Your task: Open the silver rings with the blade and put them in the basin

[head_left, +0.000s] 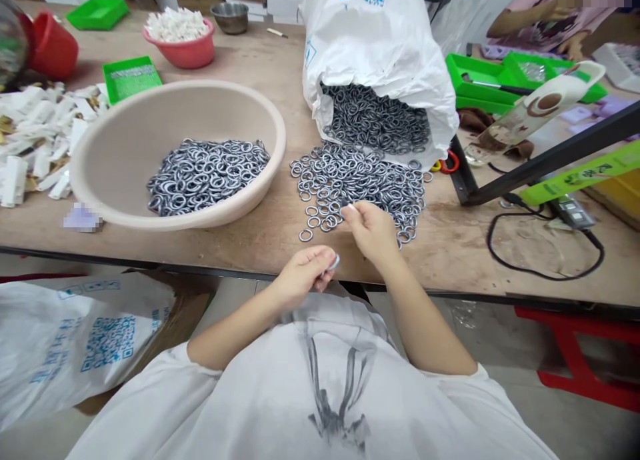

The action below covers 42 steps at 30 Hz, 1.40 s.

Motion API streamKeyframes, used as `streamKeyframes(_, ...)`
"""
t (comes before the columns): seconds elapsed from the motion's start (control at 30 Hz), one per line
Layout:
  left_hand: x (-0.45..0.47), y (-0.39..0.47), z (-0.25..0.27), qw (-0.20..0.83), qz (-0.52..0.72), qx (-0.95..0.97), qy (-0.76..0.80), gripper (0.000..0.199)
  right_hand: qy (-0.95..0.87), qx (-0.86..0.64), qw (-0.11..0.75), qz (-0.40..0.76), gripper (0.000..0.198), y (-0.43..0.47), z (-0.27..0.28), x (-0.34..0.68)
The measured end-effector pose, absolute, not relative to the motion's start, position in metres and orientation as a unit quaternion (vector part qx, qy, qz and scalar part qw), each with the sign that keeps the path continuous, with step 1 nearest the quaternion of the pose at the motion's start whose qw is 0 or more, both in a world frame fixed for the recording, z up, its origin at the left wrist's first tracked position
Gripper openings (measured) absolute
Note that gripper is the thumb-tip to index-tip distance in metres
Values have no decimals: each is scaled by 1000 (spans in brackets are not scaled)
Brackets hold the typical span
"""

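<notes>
My left hand (307, 273) is closed at the table's front edge, with a grey metal ring (334, 263) pinched between thumb and forefinger. To its right and a little farther in, my right hand (369, 230) is over the near side of a loose pile of metal rings (360, 180). Its thumb and fingers are pressed together, and a small dark bit shows at their tips, too small to name. Behind the pile, a white sack (380, 53) lies with its mouth toward me, full of the same rings. A beige basin (115, 147) on the left holds many more.
White plastic pieces (40, 133) are heaped at the far left. A red bowl (187, 50) and green trays (131, 79) stand behind the basin. On the right are a black metal bar (560, 153), a bottle (535, 113) and a looped cable (545, 277). Another person's arm (525, 20) shows top right.
</notes>
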<state>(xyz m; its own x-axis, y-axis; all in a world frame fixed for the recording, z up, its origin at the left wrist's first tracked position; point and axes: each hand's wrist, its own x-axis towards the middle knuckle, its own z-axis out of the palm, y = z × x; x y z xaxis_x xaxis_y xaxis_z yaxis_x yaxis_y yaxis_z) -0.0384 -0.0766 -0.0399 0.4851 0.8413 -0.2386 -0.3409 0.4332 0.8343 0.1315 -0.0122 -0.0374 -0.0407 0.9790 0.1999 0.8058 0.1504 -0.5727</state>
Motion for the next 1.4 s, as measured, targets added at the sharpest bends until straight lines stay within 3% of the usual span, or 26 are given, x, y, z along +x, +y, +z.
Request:
streamKeyframes(0.17, -57, -66, -43, 749, 423, 358, 362, 35, -781, -613, 91, 81, 24, 12, -30, 102)
streamKeyframes(0.27, -67, -58, -43, 732, 465, 309, 390, 34, -783, -616, 51, 75, 22, 21, -31, 96)
streamKeyframes(0.4, -69, -48, -44, 733, 486, 250, 405, 33, -753, -618, 179, 138, 21, 22, -32, 107)
streamKeyframes(0.53, -55, -41, -43, 730, 480, 276, 401, 40, -653, -538, 349, 404, 27, 0, -23, 121)
streamKeyframes(0.67, -36, -41, -45, 696, 475, 371, 391, 47, -579, -450, 390, 557, 38, -27, -16, 123)
streamKeyframes(0.83, -24, -46, -44, 704, 483, 357, 378, 59, -561, -475, 427, 526, 39, -35, -22, 117)
streamKeyframes(1.07, -21, -48, -39, 728, 485, 310, 372, 51, -605, -495, 427, 454, 30, -43, -27, 113)
streamKeyframes(1.23, -15, -53, -39, 725, 468, 325, 387, 51, -589, -472, 454, 474, 40, -44, -33, 115)
streamKeyframes(1.4, -16, -55, -35, 748, 448, 317, 373, 51, -625, -506, 459, 377, 40, -48, -32, 125)
